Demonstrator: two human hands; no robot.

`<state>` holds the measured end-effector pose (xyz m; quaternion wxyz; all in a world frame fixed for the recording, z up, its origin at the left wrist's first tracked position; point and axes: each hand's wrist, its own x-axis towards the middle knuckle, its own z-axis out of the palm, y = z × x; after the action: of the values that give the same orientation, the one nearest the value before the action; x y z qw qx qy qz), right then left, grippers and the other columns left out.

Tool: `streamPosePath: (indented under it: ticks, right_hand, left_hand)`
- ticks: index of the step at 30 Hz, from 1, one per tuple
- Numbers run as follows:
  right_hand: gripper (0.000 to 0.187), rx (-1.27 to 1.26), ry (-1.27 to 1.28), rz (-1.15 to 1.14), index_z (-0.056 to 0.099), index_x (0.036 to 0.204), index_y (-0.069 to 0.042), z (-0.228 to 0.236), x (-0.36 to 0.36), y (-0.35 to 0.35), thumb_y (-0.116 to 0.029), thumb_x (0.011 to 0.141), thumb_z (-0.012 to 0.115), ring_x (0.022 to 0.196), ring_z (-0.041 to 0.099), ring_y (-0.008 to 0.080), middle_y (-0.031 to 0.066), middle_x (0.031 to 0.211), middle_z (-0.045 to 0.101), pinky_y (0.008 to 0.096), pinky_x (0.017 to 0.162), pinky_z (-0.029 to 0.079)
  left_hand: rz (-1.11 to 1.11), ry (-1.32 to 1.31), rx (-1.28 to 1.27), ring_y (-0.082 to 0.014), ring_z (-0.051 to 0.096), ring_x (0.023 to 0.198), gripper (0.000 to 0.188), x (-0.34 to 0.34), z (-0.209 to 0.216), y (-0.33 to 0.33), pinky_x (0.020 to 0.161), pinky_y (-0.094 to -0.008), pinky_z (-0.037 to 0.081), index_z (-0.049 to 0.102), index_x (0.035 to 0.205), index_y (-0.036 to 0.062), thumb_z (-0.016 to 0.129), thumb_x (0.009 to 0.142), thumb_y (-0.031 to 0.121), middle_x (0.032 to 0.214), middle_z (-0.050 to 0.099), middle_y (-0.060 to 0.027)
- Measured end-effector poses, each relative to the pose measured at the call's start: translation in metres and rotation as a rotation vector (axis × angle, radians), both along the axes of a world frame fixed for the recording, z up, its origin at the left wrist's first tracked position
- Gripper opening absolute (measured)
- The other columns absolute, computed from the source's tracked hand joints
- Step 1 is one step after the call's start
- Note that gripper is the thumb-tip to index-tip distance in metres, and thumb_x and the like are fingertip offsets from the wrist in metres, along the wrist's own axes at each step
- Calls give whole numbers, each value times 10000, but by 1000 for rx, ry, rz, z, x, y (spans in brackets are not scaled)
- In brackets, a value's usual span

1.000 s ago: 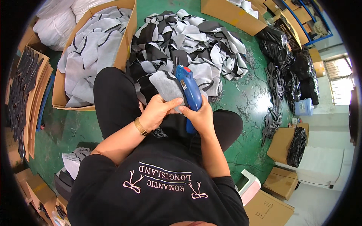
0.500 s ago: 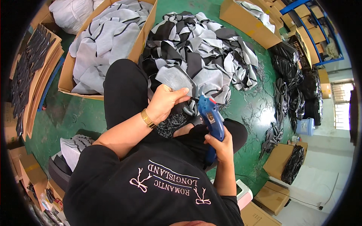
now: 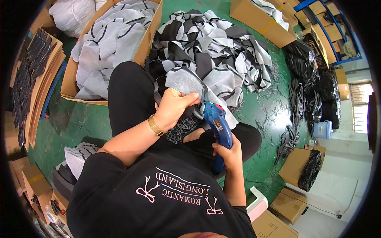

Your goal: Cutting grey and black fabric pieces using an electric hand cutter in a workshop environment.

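Note:
My left hand (image 3: 174, 108) pinches the edge of a light grey fabric piece (image 3: 183, 81) with a dark border. My right hand (image 3: 230, 153) is wrapped round the handle of blue cordless electric scissors (image 3: 218, 126). Their head is at the fabric's edge, close to my left fingertips; the blades are too small to make out clearly. From the cutting head a pale length of fabric (image 3: 227, 108) hangs toward my right knee. Just beyond my hands lies a heap of grey and black fabric pieces (image 3: 210, 43). Dark thread scraps (image 3: 180, 130) gather between my legs.
At the left stands a large carton (image 3: 145, 49) full of grey fabric, with stacked cardboard and black pieces (image 3: 33, 75) beyond. Black plastic bags (image 3: 301, 65) line the right side near a pale blue bucket (image 3: 322, 130). Trimmings litter the green floor (image 3: 274, 115).
The scissors have shifted slightly left and toward me, tilting a little. A pale length of fabric now hangs beside their head. My left hand keeps its pinch, almost unmoved.

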<state>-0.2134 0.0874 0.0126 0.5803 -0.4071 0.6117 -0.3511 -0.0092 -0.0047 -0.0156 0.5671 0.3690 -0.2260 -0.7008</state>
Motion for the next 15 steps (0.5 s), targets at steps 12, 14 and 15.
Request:
streamPosePath:
  ticks: [12,14,15]
  right_hand:
    - [332,38,-43,64,574,980,68,10,-6,-7,8,664,658,554,577,150,67,730,588,267,502,481]
    - [339,29,-69,47,571,982,69,10,-4,-7,5,659,656,556,576,149,70,731,589,268,502,484]
    - [339,31,-70,48,571,982,69,10,-5,-8,5,659,656,556,576,149,70,731,589,268,502,484]
  left_hand:
    - [-123,-257,-89,-138,651,760,123,21,24,-3,721,-265,532,665,918,-76,628,849,18,866,683,-93]
    - [-208,-330,-45,-124,645,748,126,25,34,-2,698,-254,529,669,905,-76,638,840,27,853,680,-89]
    - [-208,-331,-43,-124,645,748,126,26,32,-2,698,-254,529,669,905,-76,638,840,27,853,680,-89]
